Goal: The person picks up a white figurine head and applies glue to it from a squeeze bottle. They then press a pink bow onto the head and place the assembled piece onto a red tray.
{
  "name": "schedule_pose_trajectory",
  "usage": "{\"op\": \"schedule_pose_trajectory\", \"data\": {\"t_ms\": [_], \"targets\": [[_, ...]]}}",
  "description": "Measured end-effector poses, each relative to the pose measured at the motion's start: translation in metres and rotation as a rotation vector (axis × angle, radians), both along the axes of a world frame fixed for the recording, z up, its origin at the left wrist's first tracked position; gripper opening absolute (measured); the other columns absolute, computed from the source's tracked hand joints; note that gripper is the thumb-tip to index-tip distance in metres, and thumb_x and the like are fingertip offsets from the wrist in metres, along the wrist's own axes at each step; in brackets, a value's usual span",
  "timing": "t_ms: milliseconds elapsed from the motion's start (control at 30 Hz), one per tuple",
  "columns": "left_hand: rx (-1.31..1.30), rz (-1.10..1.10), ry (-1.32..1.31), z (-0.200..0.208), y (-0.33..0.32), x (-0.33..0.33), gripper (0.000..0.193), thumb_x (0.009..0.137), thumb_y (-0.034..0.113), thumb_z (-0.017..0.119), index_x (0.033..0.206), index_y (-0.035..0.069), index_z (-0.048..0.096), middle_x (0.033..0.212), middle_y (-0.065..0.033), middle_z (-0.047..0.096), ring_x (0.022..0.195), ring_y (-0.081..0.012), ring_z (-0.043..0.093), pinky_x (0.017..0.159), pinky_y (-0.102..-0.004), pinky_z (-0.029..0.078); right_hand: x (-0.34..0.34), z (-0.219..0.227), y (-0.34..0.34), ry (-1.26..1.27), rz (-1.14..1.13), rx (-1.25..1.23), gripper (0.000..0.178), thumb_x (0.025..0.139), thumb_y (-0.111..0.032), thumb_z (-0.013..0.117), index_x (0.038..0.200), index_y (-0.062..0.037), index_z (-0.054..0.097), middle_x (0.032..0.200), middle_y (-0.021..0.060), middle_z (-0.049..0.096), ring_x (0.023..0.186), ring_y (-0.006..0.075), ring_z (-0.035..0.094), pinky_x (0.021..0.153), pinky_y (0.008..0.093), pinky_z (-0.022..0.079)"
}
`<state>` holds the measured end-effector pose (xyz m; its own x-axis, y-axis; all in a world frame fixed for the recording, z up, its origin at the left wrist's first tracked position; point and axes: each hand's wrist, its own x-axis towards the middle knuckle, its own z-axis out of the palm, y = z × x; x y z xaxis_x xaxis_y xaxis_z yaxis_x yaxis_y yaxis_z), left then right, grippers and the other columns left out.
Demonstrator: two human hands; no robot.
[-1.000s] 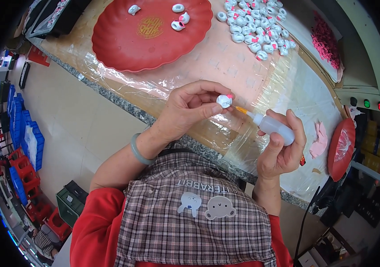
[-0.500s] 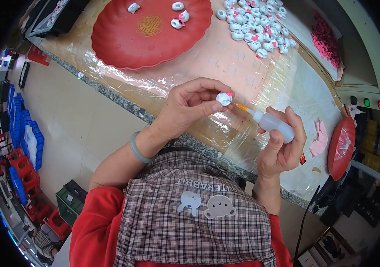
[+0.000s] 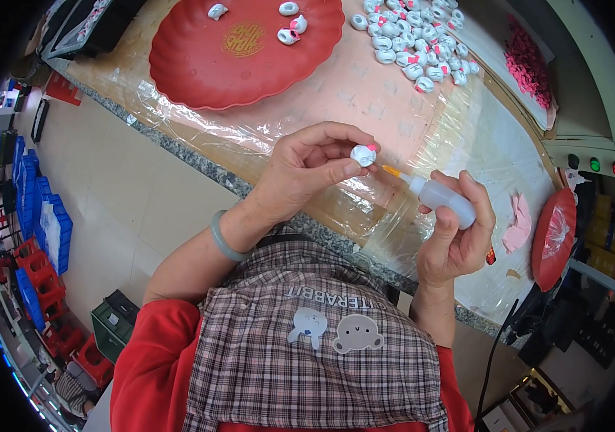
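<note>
Between the thumb and fingers of my left hand (image 3: 312, 163) is a small white figurine head (image 3: 362, 156) with a pink bow on it. My right hand (image 3: 461, 234) is wrapped round a translucent squeeze bottle (image 3: 445, 202) with a white cap and an orange needle tip (image 3: 392, 171). That tip points at the lower right side of the head, very close to it; whether they touch I cannot tell. Both hands are above the near edge of the plastic-covered table.
A red scalloped tray (image 3: 199, 83) holds several white heads. Beyond my hands lies a pile of white heads (image 3: 415, 39), some with pink bows. Small pink pieces (image 3: 527, 65) are heaped at the far right. A pink cloth (image 3: 517, 223) and red dish (image 3: 553, 237) are at the right.
The white head and the bottle tip have shifted up very slightly. Both hands keep the same grip.
</note>
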<state>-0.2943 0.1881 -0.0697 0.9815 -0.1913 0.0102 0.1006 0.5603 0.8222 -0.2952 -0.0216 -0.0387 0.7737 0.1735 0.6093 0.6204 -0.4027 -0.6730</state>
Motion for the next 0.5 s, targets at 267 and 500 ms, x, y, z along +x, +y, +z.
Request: {"op": "schedule_pose_trajectory", "data": {"t_ms": [267,500], "targets": [[-0.009,0.008,-0.029,-0.0007,0.0000,0.0007,0.030,0.087,-0.003,0.060,0.117,-0.004,0.055,0.111,-0.0108,0.061,0.102,-0.0178,0.061,0.092,-0.0288,0.050,-0.0003,0.0035,-0.0004,0.033,0.026,-0.016,0.037,0.097,-0.020,0.052,0.123,0.0053,0.046,0.098,0.0237,0.064,0.072,0.0185,0.062,0.061,0.0270,0.051],[0.036,0.002,-0.015,-0.0010,0.0000,-0.0004,0.029,0.088,-0.002,0.059,0.117,-0.005,0.056,0.112,-0.0111,0.061,0.102,-0.0175,0.061,0.092,-0.0292,0.050,-0.0011,0.0023,-0.0011,0.058,0.046,-0.008,0.037,0.097,-0.020,0.052,0.123,0.0050,0.046,0.099,0.0232,0.064,0.073,0.0182,0.061,0.062,0.0270,0.051]]}}
